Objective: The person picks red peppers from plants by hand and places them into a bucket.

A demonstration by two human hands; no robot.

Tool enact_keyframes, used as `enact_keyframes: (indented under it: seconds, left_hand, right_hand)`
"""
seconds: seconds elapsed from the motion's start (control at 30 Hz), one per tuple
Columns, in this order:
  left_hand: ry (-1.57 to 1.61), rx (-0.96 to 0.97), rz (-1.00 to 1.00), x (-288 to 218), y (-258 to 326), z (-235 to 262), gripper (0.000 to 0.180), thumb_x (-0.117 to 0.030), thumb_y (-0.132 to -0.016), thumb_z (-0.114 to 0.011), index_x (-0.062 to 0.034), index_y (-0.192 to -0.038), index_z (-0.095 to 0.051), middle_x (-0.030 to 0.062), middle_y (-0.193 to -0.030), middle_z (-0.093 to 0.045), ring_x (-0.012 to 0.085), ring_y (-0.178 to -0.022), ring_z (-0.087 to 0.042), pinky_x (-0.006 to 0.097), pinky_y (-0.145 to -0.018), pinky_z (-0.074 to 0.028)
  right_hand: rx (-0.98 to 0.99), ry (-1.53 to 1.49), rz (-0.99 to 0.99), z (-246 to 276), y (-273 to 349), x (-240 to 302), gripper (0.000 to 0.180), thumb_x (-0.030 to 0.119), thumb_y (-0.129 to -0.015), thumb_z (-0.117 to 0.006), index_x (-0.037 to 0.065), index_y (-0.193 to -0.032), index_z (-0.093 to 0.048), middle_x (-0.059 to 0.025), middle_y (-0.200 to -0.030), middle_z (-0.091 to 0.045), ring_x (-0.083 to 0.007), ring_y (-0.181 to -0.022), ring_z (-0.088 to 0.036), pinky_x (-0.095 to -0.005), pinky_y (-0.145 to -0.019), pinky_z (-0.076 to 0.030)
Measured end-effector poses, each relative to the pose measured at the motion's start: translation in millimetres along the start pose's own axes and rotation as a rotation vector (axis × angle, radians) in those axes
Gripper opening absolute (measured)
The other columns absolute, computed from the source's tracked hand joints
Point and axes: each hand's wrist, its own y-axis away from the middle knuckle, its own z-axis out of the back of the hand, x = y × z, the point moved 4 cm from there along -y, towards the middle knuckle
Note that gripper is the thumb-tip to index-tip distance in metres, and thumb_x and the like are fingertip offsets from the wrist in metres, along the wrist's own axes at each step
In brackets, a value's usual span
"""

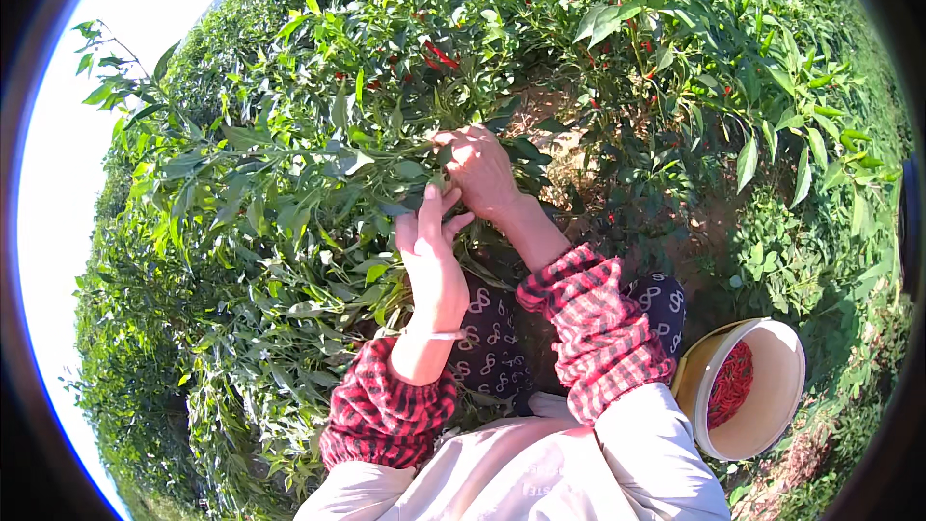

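Note:
My right hand (479, 174) is closed at the leafy branch of a chili pepper plant (318, 166), its fingers curled in by the stem. Just below and to the left is my left hand (431, 249), its fingers stretched out and apart, the tips close to the right hand and the leaves. I see nothing held in the left hand. Small bits at the fingertips are partly hidden by foliage. Ripe red chili peppers (442, 57) hang on the plants a little beyond my hands.
At my right stands a pale bucket (780, 378) with red chilies (730, 388) inside. Dense pepper plants fill the left and far side. More leafy branches (772, 150) reach in from the right. Dry soil (555, 140) shows between the rows. My patterned trouser legs (497, 347) are below my hands.

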Motion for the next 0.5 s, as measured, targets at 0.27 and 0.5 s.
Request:
enact_keyframes:
  seconds: [0.27,0.5]
  left_hand:
    - [-1.073,0.559,-0.619,-36,-114,-125,0.036,-0.032,-0.087,-0.051,0.0011,-0.077,-0.061,0.0049,-0.06,-0.062,0.0128,-0.052,-0.059,0.024,-0.05,-0.045]
    - [-1.056,0.811,-0.306,44,-218,-104,0.035,-0.032,-0.084,-0.054,0.0004,-0.074,-0.064,0.0121,-0.061,-0.06,0.0216,-0.053,-0.058,0.034,-0.05,-0.047]
  right_hand:
    - [-0.065,-1.717,-0.469,-69,28,21,0.04,0.025,-0.084,-0.055,0.007,-0.119,-0.047,-0.007,-0.113,-0.053,-0.0201,-0.109,-0.049,-0.0381,-0.098,-0.034]
    - [0.215,-0.062,-0.13,7,18,28,0.026,0.006,-0.079,-0.049,0.001,-0.103,-0.058,-0.0152,-0.099,-0.058,-0.0266,-0.101,-0.052,-0.0338,-0.091,-0.037]
